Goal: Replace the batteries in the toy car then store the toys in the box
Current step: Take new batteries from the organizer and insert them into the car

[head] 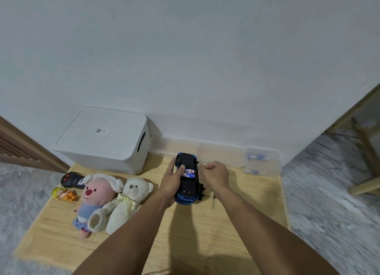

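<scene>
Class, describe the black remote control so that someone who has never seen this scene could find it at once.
Start at the big white storage box against the wall at the back left of the wooden table. Just in front of its left corner, behind the pink plush toy, lies the remote control. It is the only hard black thing among the soft toys, with red buttons on top.

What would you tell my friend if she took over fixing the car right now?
Left hand: grip on the upturned blue-and-black toy car, thumb by two batteries in its open bay.
Right hand: fisted beside the car; contents unseen.
More batteries sit in the clear plastic tray; a thin screwdriver lies on the wooden board.
Left: close the bay, then put the toys in the lidded white storage box.
</scene>
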